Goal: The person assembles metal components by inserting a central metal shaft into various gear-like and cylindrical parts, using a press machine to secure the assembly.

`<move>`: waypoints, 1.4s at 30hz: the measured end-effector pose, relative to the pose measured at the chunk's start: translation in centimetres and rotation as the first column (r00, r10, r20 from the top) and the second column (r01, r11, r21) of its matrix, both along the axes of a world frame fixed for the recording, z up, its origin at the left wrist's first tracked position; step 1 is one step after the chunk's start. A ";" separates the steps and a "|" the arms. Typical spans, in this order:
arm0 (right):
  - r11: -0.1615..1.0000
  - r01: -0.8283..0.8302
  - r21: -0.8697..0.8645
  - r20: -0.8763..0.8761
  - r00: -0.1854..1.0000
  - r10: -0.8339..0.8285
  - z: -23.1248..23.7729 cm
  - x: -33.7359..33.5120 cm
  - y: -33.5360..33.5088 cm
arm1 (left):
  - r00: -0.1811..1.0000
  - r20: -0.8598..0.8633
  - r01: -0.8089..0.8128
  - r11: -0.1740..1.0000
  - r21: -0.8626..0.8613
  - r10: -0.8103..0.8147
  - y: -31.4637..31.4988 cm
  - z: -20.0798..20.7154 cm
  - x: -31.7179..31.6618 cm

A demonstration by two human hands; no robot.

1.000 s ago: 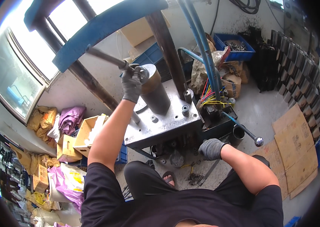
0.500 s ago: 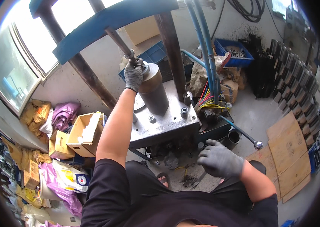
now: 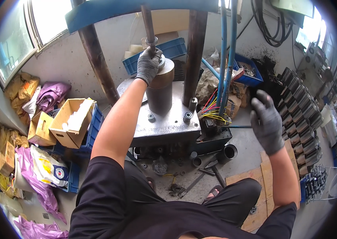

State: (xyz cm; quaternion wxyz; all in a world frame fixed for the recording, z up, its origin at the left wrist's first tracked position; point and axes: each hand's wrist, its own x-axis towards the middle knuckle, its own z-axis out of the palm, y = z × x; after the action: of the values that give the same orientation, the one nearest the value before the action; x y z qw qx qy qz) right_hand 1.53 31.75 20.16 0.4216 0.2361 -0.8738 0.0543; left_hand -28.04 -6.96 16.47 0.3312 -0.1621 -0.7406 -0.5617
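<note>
My gloved left hand (image 3: 149, 65) is closed around the lower end of a metal rod (image 3: 147, 22), just below its collar. The rod hangs from a blue press beam (image 3: 128, 11). Under this hand a thick grey metal cylinder (image 3: 159, 95) stands upright on the steel press table (image 3: 140, 129), and a small round metal piece (image 3: 162, 61) shows beside my fingers. Off to the right, my gloved right hand (image 3: 268, 123) is raised with its fingers stretched out and apart. It is at the outer end of a blue lever (image 3: 240, 126); the lever's knob is hidden behind it.
Dark columns (image 3: 195, 55) flank the cylinder. Yellow and red wires (image 3: 214, 113) lie by the blue pipes (image 3: 229, 59). Metal tubes (image 3: 228, 152) and tools cover the floor below. Boxes (image 3: 72, 123) are at left; stacked metal cylinders (image 3: 302, 115) and cardboard (image 3: 252, 179) are at right.
My right hand has moved up and right from above my knee, and its fingers have opened. The lever has swung from slanting down to nearly level. My left hand keeps its hold; the view has shifted.
</note>
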 end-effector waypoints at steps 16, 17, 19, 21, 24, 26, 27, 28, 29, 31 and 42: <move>0.921 0.386 0.049 0.280 0.880 -0.383 3.4 -7.8 0.1 | 0.999 0.025 -0.017 0.995 -0.096 0.020 0.5 0.0 -0.1; 0.926 0.373 0.051 0.252 0.893 -0.374 3.3 -7.6 0.3 | 1.000 0.029 -0.009 0.996 -0.086 0.012 0.5 0.1 -0.1; 0.937 0.345 0.045 0.224 0.911 -0.346 3.4 -7.2 0.3 | 1.000 0.015 0.010 0.998 -0.062 -0.009 0.2 -0.3 -0.9; 0.931 0.357 0.082 0.302 0.881 -0.364 3.4 -7.0 0.6 | 0.999 -0.029 -0.023 0.999 -0.048 0.021 0.1 -0.5 -1.3; 0.925 0.362 0.118 0.300 0.875 -0.380 3.2 -6.7 0.7 | 0.999 -0.025 -0.022 0.999 -0.044 0.021 0.2 -0.7 -1.2; 0.925 0.360 0.123 0.286 0.879 -0.381 3.1 -6.4 0.8 | 1.000 -0.029 -0.007 1.000 -0.022 0.006 0.2 -0.8 -1.3; 0.928 0.354 0.116 0.269 0.889 -0.372 3.0 -6.4 0.9 | 1.000 -0.019 -0.014 0.999 -0.030 0.014 0.3 -0.9 -1.2; 0.932 0.347 0.108 0.251 0.897 -0.363 3.0 -6.3 1.0 | 1.000 -0.009 -0.009 1.000 -0.029 0.009 0.4 -0.9 -1.2; 0.930 0.351 0.106 0.245 0.898 -0.366 3.0 -6.1 0.9 | 1.000 0.002 -0.003 1.000 -0.028 0.003 0.6 -0.8 -1.2; 0.943 0.329 0.051 0.301 0.895 -0.328 3.3 -5.9 0.5 | 0.999 0.026 0.022 1.000 -0.003 -0.022 0.1 -1.2 -2.0; 0.915 0.371 0.159 0.294 0.867 -0.403 2.7 -3.1 0.0 | 0.966 0.255 0.006 0.981 -0.192 0.044 -0.8 -0.3 -4.7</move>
State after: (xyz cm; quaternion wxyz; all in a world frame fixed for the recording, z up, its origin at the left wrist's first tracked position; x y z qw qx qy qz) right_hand -1.58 31.75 22.81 0.2641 0.0642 -0.9617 -0.0360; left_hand -32.69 -7.72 16.13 0.2200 -0.1116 -0.8295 -0.5011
